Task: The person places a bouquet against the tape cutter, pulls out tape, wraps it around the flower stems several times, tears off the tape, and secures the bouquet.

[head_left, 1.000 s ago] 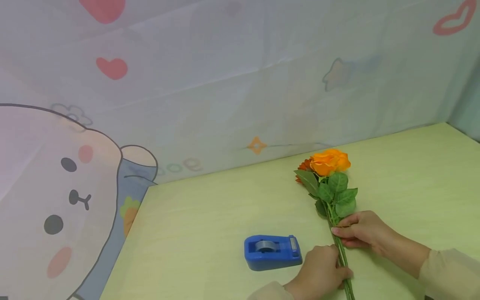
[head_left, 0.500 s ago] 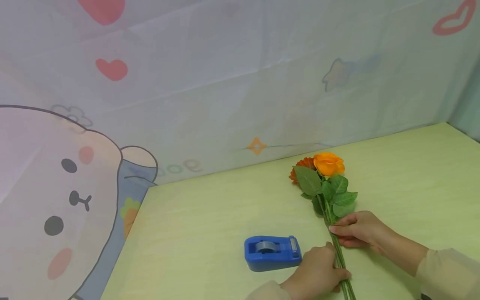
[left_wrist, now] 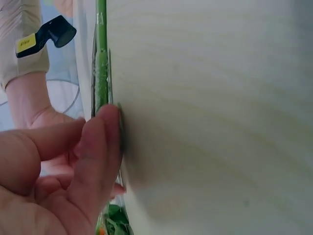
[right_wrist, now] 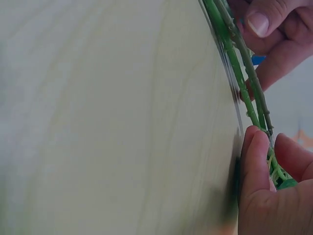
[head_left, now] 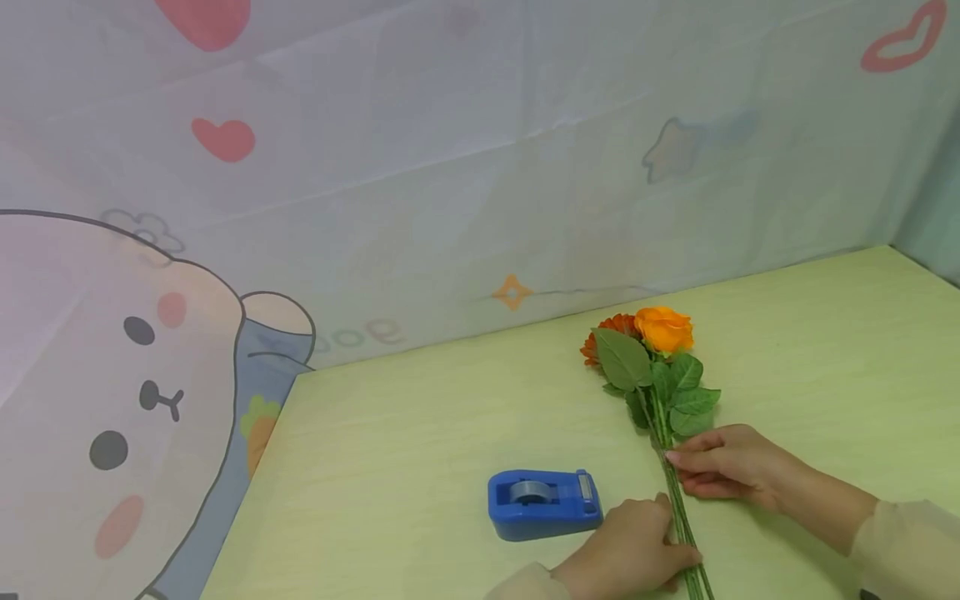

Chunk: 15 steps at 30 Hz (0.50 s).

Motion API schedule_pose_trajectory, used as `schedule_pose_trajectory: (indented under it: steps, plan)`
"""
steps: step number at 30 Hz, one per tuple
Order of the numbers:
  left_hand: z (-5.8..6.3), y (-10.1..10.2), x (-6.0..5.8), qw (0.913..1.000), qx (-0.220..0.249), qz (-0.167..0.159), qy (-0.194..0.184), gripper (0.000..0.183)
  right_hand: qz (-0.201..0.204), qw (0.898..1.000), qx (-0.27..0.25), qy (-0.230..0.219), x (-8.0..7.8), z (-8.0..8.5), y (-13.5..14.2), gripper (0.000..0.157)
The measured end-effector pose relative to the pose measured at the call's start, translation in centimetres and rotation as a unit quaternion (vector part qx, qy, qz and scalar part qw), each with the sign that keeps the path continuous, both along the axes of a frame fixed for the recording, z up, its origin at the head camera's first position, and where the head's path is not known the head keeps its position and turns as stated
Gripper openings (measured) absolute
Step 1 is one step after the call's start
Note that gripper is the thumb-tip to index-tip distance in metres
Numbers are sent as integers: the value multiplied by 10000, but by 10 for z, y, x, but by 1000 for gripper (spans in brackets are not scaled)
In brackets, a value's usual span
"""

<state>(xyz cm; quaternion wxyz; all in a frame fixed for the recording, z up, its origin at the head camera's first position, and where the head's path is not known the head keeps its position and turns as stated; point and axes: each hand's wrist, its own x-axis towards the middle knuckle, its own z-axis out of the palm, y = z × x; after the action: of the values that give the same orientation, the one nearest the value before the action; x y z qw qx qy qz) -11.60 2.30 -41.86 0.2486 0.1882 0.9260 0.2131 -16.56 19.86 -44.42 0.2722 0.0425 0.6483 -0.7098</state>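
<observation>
A small bunch of flowers lies on the table, its heads pointing away from me. It has an orange rose [head_left: 664, 330], a red-orange daisy-like flower [head_left: 590, 346] partly behind a broad leaf [head_left: 622, 358], and several green leaves. My left hand [head_left: 626, 546] grips the lower stems [head_left: 675, 500], thumb across them. Higher up, just under the leaves, my right hand [head_left: 738, 467] pinches the stems between thumb and fingers. In the right wrist view, green stems [right_wrist: 234, 58] run between both hands. To the left of my left hand sits a blue tape dispenser [head_left: 543, 506].
A pale yellow-green tabletop [head_left: 390, 467] spans the work area. Behind it hangs a light cloth backdrop [head_left: 420, 183] printed with hearts and a cartoon bear [head_left: 180, 358]. A black device with a yellow label [left_wrist: 46, 36] is strapped at the right wrist.
The flower heads first swung slightly left, then a little right. More of the red-orange flower now shows beside the rose, and the broad leaf has turned. Both hands stay on the stems.
</observation>
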Motion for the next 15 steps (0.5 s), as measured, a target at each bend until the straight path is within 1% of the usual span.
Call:
schedule_pose_trajectory:
  steps: [1, 4, 7, 9, 11, 12, 13, 14, 15]
  plan:
    - [1, -2, -1, 10000, 10, -89, -34, 23, 39, 10000, 14, 21, 0, 0, 1, 22]
    - [2, -8, -2, 9995, 26, -270, -180, 34, 150, 9999, -28, 28, 0, -1, 7, 27]
    - [1, -16, -2, 9985, -53, -534, -69, 45, 261, 9996, -147, -12, 1, -1, 14, 27]
    - [5, -23, -1, 9977, -100, -672, -28, 47, 330, 9990, -307, -80, 2, 0, 20, 23]
    - [13, -30, 2, 9971, -65, -751, -70, 44, 494, 9977, -453, -101, 3, 3, 28, 21]
    - [19, -35, 3, 9973, -4, -715, -160, 42, 570, 9969, -517, -135, 3, 5, 32, 21]
    - [26, -40, 4, 9972, 48, -726, -170, 39, 658, 9962, -554, -123, 3, 6, 37, 21]
    - [34, -46, 5, 9973, 100, -701, -171, 38, 759, 9953, -594, -110, 3, 8, 42, 22]
    - [41, -53, 6, 9974, 133, -711, -47, 37, 881, 9943, -595, -81, 2, 11, 47, 22]
